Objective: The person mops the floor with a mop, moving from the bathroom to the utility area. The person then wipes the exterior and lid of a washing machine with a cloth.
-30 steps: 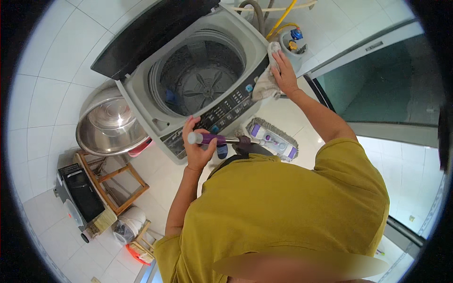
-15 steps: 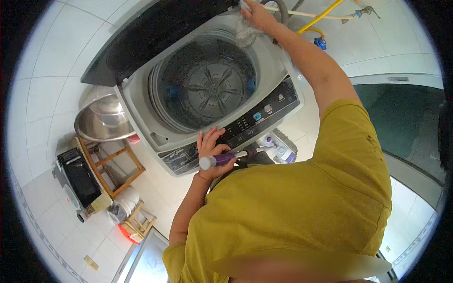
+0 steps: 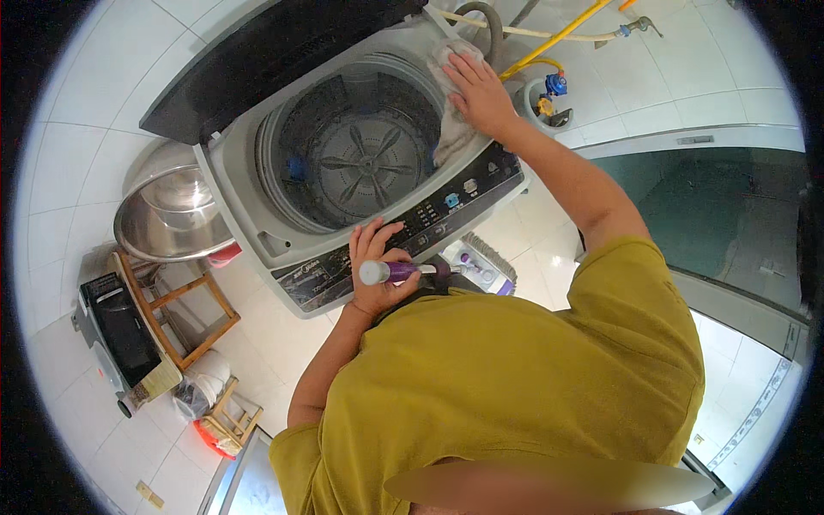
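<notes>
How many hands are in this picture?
2: the left hand, holding a purple mop handle by the control panel; the right hand, flat on a cloth atop the washing machine.

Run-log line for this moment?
left hand: holding mop handle | right hand: flat on cloth atop top-load washing machine | lid: open

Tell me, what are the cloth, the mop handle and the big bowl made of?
Cloth: soft, matte fabric, maybe cotton; it lies bunched and creased under the right hand.
Mop handle: smooth plastic, I think, with a purple grip and pale end; its shaft looks like shiny metal.
Big bowl: polished metal, probably steel; its silvery inside shows bright reflections.
</notes>
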Available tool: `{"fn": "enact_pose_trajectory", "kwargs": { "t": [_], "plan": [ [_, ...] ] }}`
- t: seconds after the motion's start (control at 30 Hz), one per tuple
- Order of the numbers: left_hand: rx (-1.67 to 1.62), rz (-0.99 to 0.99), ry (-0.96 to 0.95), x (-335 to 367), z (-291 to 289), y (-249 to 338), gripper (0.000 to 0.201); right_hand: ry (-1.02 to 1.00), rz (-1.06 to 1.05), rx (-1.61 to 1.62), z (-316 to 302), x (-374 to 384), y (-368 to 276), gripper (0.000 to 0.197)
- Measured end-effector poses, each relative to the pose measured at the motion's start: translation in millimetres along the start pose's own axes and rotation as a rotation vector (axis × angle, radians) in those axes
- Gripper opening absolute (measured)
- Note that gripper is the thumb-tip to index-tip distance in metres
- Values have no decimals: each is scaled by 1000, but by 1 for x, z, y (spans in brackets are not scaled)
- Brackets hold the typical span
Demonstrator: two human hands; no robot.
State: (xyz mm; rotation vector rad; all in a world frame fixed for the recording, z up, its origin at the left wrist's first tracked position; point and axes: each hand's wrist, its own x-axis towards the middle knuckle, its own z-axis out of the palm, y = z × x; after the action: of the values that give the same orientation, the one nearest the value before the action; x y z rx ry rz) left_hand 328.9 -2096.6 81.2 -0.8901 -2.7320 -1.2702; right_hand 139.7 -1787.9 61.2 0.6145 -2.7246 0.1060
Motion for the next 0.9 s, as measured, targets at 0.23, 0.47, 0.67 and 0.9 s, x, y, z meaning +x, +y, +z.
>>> {"fn": "enact_pose_trajectory", "kwargs": {
  "t": [0.23, 0.47, 0.67, 0.9],
  "plan": [
    [-41, -11, 10, 1, 1, 3, 17, 109, -25, -110, 47, 98, 22, 49],
    [-30, -2, 7, 1, 1, -3, 19, -64, -126, -58, 15, 73, 20, 53],
    [-86, 14, 40, -9, 2, -10, 20, -182, -133, -59, -22, -22, 0, 31],
    [-135, 74, 82, -20, 1, -17, 46, -364, 114, 111, -59, -41, -74, 34]
  ]
}}
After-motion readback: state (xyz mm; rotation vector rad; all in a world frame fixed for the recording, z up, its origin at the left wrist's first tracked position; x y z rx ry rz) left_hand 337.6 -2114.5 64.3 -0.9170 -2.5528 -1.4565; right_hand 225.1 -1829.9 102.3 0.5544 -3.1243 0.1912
